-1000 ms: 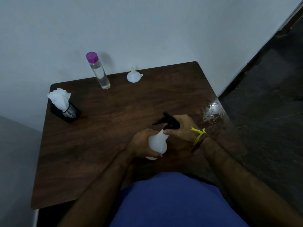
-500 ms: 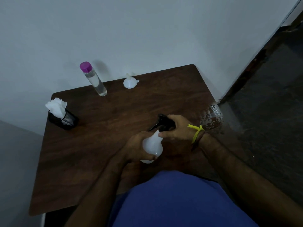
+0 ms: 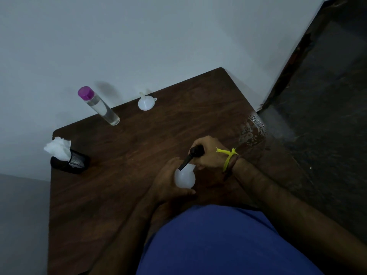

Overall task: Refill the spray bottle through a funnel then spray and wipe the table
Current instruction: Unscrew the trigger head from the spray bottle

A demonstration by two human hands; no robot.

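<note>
Near the table's (image 3: pixel 123 185) front edge, toward its right side, the left hand (image 3: pixel 168 181) wraps the white body of the spray bottle (image 3: pixel 184 178) and steadies it upright, while the right hand (image 3: pixel 208 153) is closed over the black trigger head (image 3: pixel 195 153), apparently twisting it off so the neck can take a funnel. Both grips are clamped tight on the bottle. Along the back edge wait the white funnel (image 3: pixel 146 103), resting mouth-down, and left of it the clear refill bottle (image 3: pixel 101 107) with its purple cap on, both within reach yet clear of the working hands. At the left edge a black mesh holder (image 3: pixel 69 162) keeps tissues (image 3: pixel 58 148) ready for wiping. Wet droplets (image 3: pixel 253 130) glisten at the right edge. Between hands and back edge lies open wood for setting down the head
</note>
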